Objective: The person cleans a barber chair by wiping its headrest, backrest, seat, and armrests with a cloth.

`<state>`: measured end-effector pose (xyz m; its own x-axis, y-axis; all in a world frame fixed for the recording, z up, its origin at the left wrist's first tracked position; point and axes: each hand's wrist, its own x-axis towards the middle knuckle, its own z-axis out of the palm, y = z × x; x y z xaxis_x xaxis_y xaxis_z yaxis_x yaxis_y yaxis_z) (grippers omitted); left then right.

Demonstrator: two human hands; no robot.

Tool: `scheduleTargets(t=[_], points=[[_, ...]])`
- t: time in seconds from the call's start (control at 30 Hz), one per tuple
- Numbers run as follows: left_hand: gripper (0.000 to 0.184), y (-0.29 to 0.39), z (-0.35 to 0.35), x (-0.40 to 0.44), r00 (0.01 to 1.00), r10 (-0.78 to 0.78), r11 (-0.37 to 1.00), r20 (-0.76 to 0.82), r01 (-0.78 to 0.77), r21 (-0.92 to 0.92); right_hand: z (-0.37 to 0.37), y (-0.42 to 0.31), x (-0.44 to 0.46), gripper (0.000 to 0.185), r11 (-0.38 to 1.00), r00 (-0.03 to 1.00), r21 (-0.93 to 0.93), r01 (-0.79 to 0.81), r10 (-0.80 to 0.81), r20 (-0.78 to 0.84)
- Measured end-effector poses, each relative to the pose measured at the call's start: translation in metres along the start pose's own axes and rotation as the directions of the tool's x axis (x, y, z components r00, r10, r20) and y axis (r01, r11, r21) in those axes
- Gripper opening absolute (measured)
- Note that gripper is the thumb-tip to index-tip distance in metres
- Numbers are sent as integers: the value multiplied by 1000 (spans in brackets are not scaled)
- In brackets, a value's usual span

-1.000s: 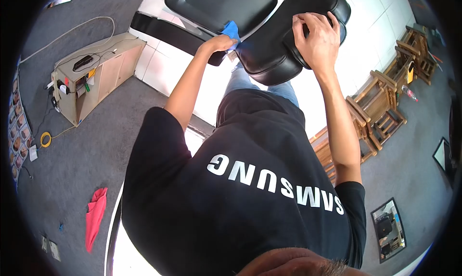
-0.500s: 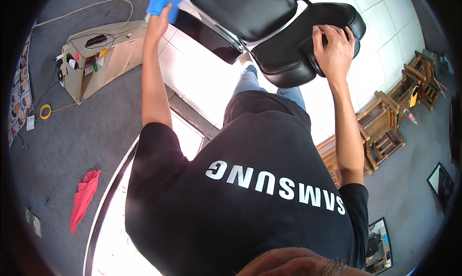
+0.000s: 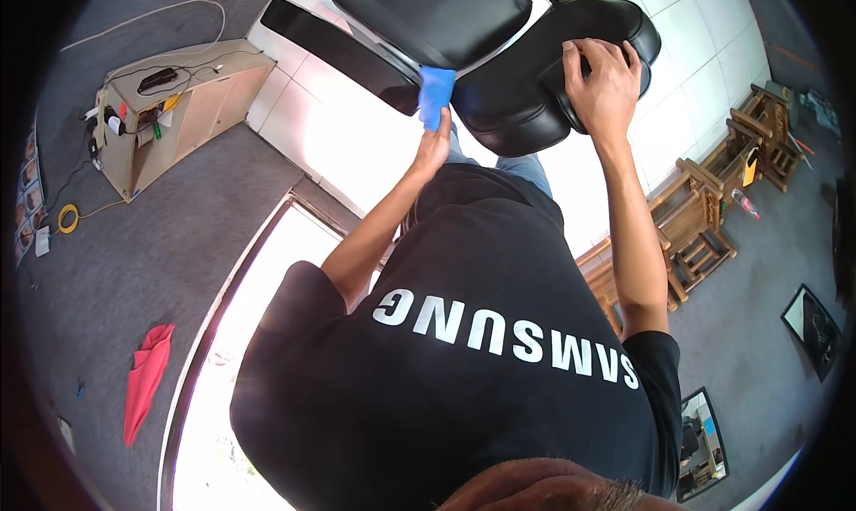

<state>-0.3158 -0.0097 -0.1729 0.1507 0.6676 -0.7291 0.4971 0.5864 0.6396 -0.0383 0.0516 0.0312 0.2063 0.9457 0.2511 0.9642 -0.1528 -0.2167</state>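
Blue cloth [image 3: 436,96], one: we found it in the left hand [image 3: 431,147], near the gap between the black seat [image 3: 437,16] and the padded backrest [image 3: 513,87]; whether it touched either, we could not tell. Left fingers: thumb against the cloth's lower end, pinching it; the others we could not make out clearly.

Right hand [image 3: 606,83], one: we noted it laid over the backrest's raised pad, fingers arched and slightly spread, thumb standing apart; how firmly they pressed, we could not tell.

Dark panel [image 3: 343,52], one: glossy, just left of the seat.

Black shirt [image 3: 455,404], one: worn by the person, lettered SAMSUNG in white.

Pale cabinet [image 3: 209,114], one: cables across its top; yellow coil [image 3: 68,218] on the grey floor [image 3: 214,217] nearby.

Red cloth [image 3: 147,382], one: crumpled on the same floor.

Wooden furniture [image 3: 691,215], several pieces: in a row at right, plastic bottle [image 3: 745,204] near.

Dark-framed mirror [image 3: 704,444], one: lower right.
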Motion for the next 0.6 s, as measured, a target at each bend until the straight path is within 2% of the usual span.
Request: scheduleTargets(t=[0.07, 0.13, 0.2, 0.23, 0.33, 0.4, 0.47, 0.5, 0.6], points=[[91, 31, 0, -30, 991, -101, 993, 88, 106, -52, 1, 1, -1, 23, 1000, 1000, -8, 7, -7, -4], [87, 99, -11, -85, 999, 5, 992, 42, 0, -130, 2, 1, -1, 23, 1000, 1000, -13, 10, -10, -3], [79, 103, -7, -99, 969, 246, 949, 29, -235, -210, 1, 1, 0, 23, 1000, 1000, -5, 13, -13, -4], [70, 116, -17, -107, 961, 237, 963, 145, -213, -163, 1, 0, 0, 23, 1000, 1000, 3, 10, -10, -6], [69, 101, -10, -57, 862, 496, 867, 107, -486, -107, 0, 0, -1, 24, 1000, 1000, 10, 14, -14, -10], [72, 96, -8, -4, 855, 465, 885, 229, -450, -120, 1, 1, -1, 24, 1000, 1000, 0, 20, -20, -18], [90, 88, -3, 61, 874, 325, 902, 362, -401, 158, 4, 3, -2, 25, 999, 999, -15, 29, -29, -32], [97, 118, -9, 56, 898, 197, 906, 394, -321, 277, 5, 3, -3, 25, 999, 999, -20, 28, -28, -28], [109, 119, 8, 109, 839, 62, 952, 541, -212, 219, 4, 2, -3, 25, 1000, 1000, -10, 19, -19, -22]])
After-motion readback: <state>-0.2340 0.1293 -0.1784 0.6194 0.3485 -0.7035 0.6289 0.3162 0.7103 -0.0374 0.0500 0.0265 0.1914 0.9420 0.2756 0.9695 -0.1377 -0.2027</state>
